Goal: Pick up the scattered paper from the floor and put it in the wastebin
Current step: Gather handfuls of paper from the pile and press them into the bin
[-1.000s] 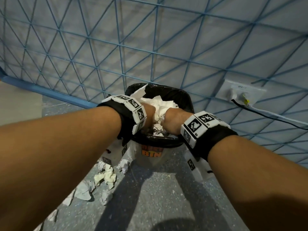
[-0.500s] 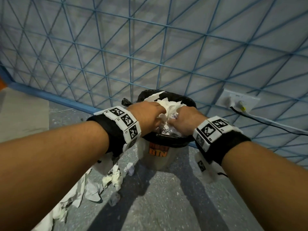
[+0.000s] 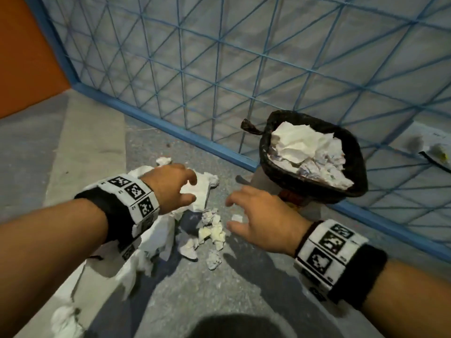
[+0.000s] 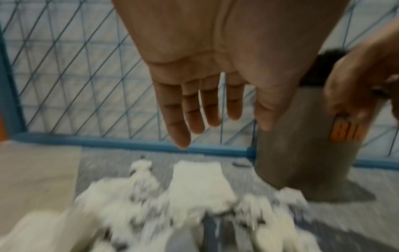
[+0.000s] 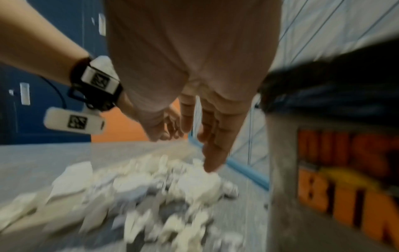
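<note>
A grey wastebin with a black liner and orange lettering stands against the wall, holding crumpled white paper. More scattered paper lies on the floor to its left, blurred in the wrist views as paper and paper. My left hand hovers over a large white sheet, fingers spread and empty. My right hand hovers just right of the small crumpled pieces, also empty. The left wrist view shows straight fingers above the pile; the right wrist view shows fingers pointing down at it.
A blue mesh panel with a blue base rail runs behind the bin. An orange wall is at the far left. A wall socket with a black cable sits right of the bin. Grey floor stretches toward me.
Both hands left the paper in the bin and moved down-left to above the floor pile. My view swung left, so the bin now sits at the right.
</note>
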Available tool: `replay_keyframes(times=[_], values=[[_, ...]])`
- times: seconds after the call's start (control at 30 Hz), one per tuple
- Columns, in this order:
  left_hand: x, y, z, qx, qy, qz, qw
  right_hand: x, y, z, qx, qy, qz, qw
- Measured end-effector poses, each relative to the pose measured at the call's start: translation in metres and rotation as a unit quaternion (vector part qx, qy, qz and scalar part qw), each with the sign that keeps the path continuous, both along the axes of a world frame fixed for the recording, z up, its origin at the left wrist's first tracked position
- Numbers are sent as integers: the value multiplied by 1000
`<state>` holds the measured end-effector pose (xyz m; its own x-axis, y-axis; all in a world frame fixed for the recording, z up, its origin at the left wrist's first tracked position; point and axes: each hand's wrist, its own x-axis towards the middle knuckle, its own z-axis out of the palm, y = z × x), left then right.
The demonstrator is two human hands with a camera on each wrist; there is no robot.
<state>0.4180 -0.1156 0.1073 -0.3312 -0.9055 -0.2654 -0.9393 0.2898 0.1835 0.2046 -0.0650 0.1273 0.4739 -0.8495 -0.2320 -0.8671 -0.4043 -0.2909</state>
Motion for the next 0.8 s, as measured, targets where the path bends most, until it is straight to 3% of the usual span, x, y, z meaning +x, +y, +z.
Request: replay_keyframes(times=[0.1, 0.2, 0.3, 0.4, 0.63, 0.8], values=[[10, 23, -54, 95, -23, 3, 995, 21, -9, -59, 134, 80, -31, 987], [-2, 44, -104, 146, -12, -4, 989, 35, -12, -106, 191, 100, -95, 972], [-20, 53, -138, 147, -5, 23, 989, 46, -1, -145, 204, 91, -162, 961], [-31, 47, -153, 124, -8, 35, 992, 49, 12, -170, 151, 95, -171, 969], [-34, 47, -167, 113, -82, -25, 990, 33, 40, -180, 141, 12, -157, 977], [-17, 46, -127, 146, -57, -33, 987, 20, 36, -135, 163, 17, -52, 985]])
